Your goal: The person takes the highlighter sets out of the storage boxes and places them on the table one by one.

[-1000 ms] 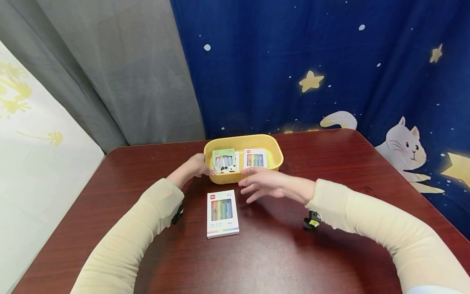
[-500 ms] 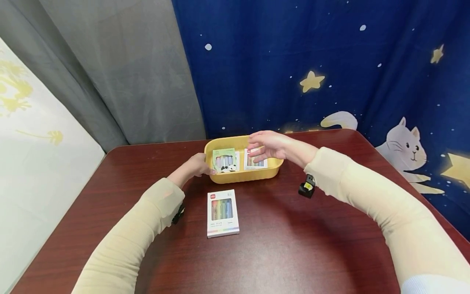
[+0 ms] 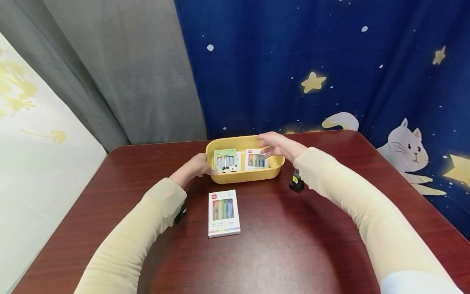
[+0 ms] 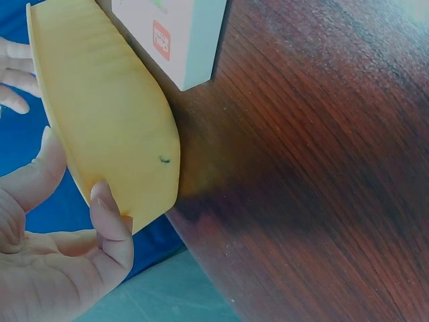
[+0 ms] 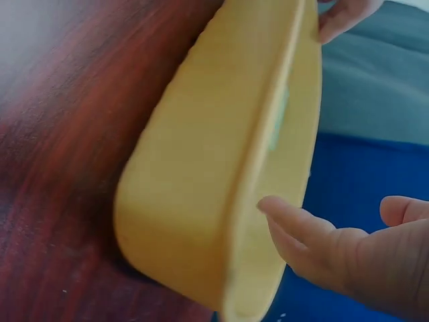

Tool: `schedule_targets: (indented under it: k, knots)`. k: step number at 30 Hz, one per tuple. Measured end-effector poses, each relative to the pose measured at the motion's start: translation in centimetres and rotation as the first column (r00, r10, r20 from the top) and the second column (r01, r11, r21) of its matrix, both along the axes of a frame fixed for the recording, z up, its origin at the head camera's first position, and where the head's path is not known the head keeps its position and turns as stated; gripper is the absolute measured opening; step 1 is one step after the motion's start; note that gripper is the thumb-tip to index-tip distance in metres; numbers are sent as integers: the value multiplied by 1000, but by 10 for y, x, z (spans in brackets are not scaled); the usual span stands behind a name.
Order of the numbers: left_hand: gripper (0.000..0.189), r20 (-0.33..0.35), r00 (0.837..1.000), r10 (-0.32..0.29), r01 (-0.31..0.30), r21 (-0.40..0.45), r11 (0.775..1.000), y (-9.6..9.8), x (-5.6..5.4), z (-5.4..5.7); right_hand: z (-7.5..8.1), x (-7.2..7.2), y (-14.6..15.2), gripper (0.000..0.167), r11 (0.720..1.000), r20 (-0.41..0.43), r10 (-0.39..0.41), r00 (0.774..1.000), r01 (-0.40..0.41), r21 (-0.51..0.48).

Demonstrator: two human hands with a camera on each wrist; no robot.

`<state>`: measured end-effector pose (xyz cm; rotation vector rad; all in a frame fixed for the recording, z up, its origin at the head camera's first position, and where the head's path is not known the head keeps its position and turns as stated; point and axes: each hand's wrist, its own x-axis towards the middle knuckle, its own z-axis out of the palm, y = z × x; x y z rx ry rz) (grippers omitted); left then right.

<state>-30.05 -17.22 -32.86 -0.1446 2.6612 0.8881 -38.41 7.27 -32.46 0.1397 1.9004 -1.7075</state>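
Stretching beneath both arms of the person, a dark reddish-brown table (image 3: 279,245) with rounded far corners carries everything in reach. Beyond the hands hang a plain grey curtain (image 3: 147,65) and a deep blue curtain (image 3: 257,61) printed with yellow stars and a pale cat; a white panel with yellow flower shapes (image 3: 40,134) stands farther out on the left hand's side. Between the hands sits a yellow rounded-rectangular basin (image 3: 246,177), upright on the table. The left hand (image 3: 198,165) grips its near end, thumb and fingers bent round the rim; the right hand (image 3: 276,145) is over the opposite end, fingers loosely extended and holding nothing. Inside, a light green box with a panda picture (image 3: 225,155) lies closest to the left hand, partly covering another white item (image 3: 238,161), while a small white box with a window of coloured sticks (image 3: 256,159) lies closest to the right hand. Nearer the person than either hand, a larger white rectangular box with a row of coloured pens (image 3: 224,212) lies flat on the table. The basin's wall looks smooth and matte, the tabletop streaked with wood grain, the cream sleeves (image 3: 125,241) soft and wrinkled.
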Motion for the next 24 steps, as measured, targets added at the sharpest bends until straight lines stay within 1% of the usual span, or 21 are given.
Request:
schedule_targets:
  k: [1,3,5,6,7,8,10,12,13,14,15,17,19,22,23,24]
  knots:
    - [50,-2,1000,1,-1,-3,1000,0,0,0,-14,-14,3,64,1000,3,2,1000,-2,-4]
    - [51,-2,1000,2,-2,3,1000,0,0,0,-39,-38,8,77,1000,13,15,1000,-15,-7]
    - [51,1,1000,1,-1,12,1000,0,0,0,-64,-62,10,83,1000,12,-9,1000,9,21]
    - [51,1,1000,-3,3,15,1000,0,0,0,-80,-78,13,85,999,5,-11,1000,11,31]
    - [51,1,1000,-6,6,19,1000,0,0,0,-81,-77,13,81,999,13,-16,1000,16,46]
    - [52,3,1000,-8,7,23,1000,0,0,0,-86,-79,12,77,997,14,-35,999,34,67]
    - [51,4,1000,-9,9,24,1000,0,0,0,-99,-91,14,73,995,29,-26,999,23,94]
    - [51,6,1000,-5,5,26,1000,1,0,-1,-117,-108,18,74,992,52,-5,999,-1,127]
    - [51,8,1000,-2,2,27,1000,1,0,-1,-126,-118,19,77,990,68,-7,998,-2,141]
    - [50,8,1000,-1,1,26,1000,1,0,-1,-140,-132,21,81,989,79,-10,997,-1,149]
    - [51,6,1000,-1,1,25,1000,1,0,-1,-151,-144,25,86,988,97,4,995,-19,155]
    - [51,4,1000,0,0,24,1000,1,0,-2,-170,-165,28,89,983,116,-12,993,-9,181]
    - [52,3,1000,-1,1,22,1000,1,0,-2,-188,-184,32,93,983,128,-30,991,6,184]
    - [53,8,1000,0,0,19,1000,1,0,-1,-209,-207,36,99,982,141,-48,989,21,186]
    - [53,10,1000,0,0,17,1000,1,0,-1,-213,-211,37,98,983,143,-54,988,28,181]
    - [52,10,1000,-1,1,15,1000,1,0,0,-214,-212,37,98,984,143,-54,988,28,174]
